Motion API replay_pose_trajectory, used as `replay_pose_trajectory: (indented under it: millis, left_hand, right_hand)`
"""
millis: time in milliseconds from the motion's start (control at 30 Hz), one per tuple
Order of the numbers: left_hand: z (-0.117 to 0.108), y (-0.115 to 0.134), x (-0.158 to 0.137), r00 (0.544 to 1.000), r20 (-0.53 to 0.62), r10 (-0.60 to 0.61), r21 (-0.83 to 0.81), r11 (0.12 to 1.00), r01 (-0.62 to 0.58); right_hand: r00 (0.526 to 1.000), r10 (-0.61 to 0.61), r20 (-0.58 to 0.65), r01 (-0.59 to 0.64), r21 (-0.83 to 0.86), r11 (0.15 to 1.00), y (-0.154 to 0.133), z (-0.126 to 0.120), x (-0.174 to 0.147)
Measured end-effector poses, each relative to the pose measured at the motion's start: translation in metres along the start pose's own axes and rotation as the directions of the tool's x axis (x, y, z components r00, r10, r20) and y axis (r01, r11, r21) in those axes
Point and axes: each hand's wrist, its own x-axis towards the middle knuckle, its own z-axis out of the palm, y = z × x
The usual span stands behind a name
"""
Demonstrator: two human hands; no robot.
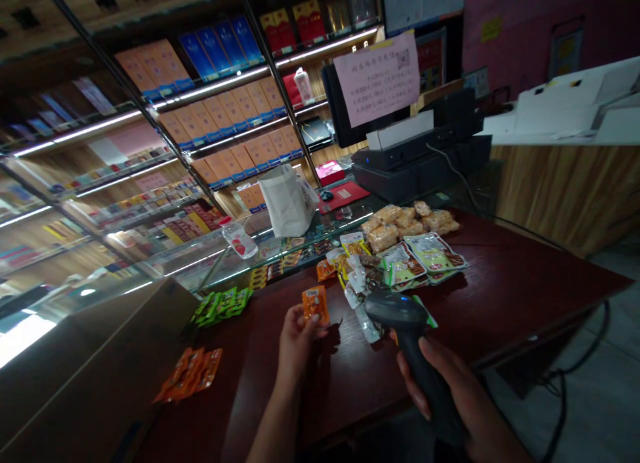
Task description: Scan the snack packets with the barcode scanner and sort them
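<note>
My left hand (299,333) pinches a small orange snack packet (315,303) above the dark red tabletop, its barcode side facing up. Wrapped round the handle of a black barcode scanner (415,336) is my right hand (445,376). The scanner's head points left, toward the packet, and a small blue light shows on its top. Just behind the scanner lies a pile of clear and silver snack packets (357,276), with flat green-and-white packs (425,257) and bagged tan snacks (395,224) beyond. Orange packets (193,375) and green packets (223,306) rest at the left.
A cardboard box (90,369) fills the left side. Behind the table are a glass counter (225,263), a clear bottle (240,239), a white bag (287,201) and a cash register (420,159) with a pink sign (377,79). Stocked shelves line the back; cables hang at right.
</note>
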Motion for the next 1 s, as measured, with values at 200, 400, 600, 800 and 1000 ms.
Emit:
replay_pose_trajectory:
  millis: [200, 400, 600, 800, 1000]
  left_hand:
    - [0.000, -0.009, 0.000, 0.992, 0.071, -0.103, -0.033, 0.994, 0.106]
    - [0.005, -0.012, -0.007, 0.995, 0.049, -0.084, -0.059, 0.994, 0.087]
    - [0.004, -0.017, -0.008, 0.995, 0.060, -0.083, -0.041, 0.995, 0.086]
    - [0.001, -0.017, -0.009, 0.998, 0.064, -0.021, 0.250, 0.968, 0.004]
    - [0.002, -0.016, -0.007, 0.996, 0.071, -0.052, 0.221, 0.975, 0.035]
  right_hand:
    - [1.000, 0.015, -0.001, -0.015, 0.006, 1.000, 0.005, 0.004, 0.004]
    - [0.998, 0.058, 0.009, -0.058, -0.006, 0.998, 0.016, 0.014, 0.011]
    - [0.999, 0.050, -0.010, -0.050, -0.034, 0.998, 0.021, 0.019, 0.016]
    - [1.000, 0.029, -0.005, -0.029, -0.027, 0.999, 0.024, 0.020, 0.017]
    - [1.000, 0.027, -0.001, -0.027, -0.023, 0.999, 0.024, 0.019, 0.015]
